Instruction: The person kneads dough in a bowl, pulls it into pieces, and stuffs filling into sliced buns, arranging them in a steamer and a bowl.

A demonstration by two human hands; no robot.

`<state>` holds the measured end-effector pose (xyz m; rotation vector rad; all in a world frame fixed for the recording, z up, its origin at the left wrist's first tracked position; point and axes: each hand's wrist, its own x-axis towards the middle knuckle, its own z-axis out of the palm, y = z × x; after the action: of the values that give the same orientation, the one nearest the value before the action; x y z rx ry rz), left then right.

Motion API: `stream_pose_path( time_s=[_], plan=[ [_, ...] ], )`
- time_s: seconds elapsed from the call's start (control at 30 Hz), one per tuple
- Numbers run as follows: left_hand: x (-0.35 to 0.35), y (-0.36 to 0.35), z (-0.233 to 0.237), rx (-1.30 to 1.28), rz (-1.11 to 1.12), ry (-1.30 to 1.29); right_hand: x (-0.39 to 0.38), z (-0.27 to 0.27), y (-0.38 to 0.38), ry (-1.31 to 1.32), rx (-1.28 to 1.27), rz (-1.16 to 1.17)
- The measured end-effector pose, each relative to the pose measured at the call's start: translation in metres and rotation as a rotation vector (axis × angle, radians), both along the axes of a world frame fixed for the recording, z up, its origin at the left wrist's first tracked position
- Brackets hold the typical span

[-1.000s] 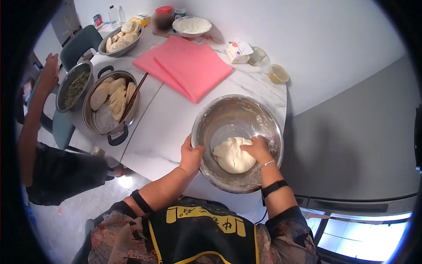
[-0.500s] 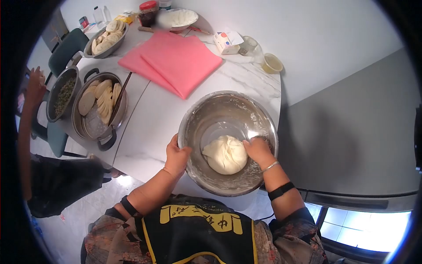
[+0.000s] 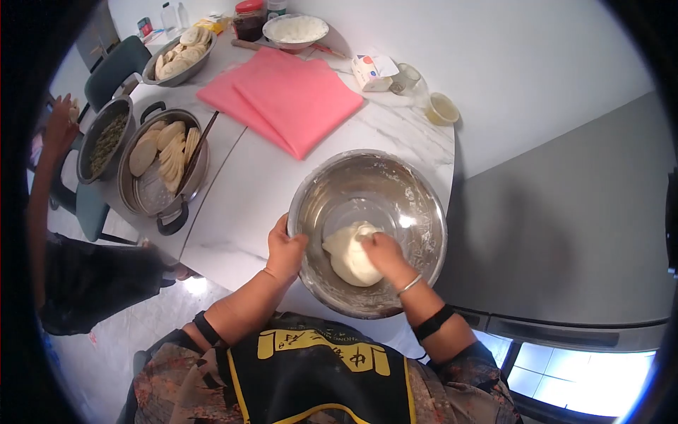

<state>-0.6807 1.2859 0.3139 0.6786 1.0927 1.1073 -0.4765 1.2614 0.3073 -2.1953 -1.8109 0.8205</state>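
As the dough [image 3: 347,263] sits in the steel mixing bowl [image 3: 418,194] at lower centre, seemingly mid-kneading, the curled right hand [image 3: 385,254] meets it, grip unclear, while the left hand [image 3: 284,247] clasps the rim [image 3: 361,152], likely needed steady for another fold.

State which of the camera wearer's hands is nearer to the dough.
Right. The right hand is on the dough, inside the metal bowl; the left hand holds the bowl's rim at its left side, apart from the dough.
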Motion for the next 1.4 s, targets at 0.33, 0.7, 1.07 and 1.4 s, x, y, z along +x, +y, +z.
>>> stream_pose_path(
  time_s=[0.33, 0.7, 1.07, 1.4],
  plan=[
    [0.000, 0.002, -0.005, 0.045, -0.041, 0.029, 0.005, 0.062, 0.003, 0.075, 0.050, 0.131],
    [0.003, 0.002, -0.005, 0.075, -0.075, 0.085, 0.041, -0.047, 0.044, 0.252, -0.265, -0.189],
    [0.006, 0.003, -0.008, 0.142, 0.007, 0.310, -0.020, 0.004, 0.009, 0.240, 0.012, 0.338],
    [0.004, 0.006, -0.013, 0.205, -0.072, 0.468, -0.028, 0.072, -0.031, 0.074, 0.026, 0.507]
  ],
)
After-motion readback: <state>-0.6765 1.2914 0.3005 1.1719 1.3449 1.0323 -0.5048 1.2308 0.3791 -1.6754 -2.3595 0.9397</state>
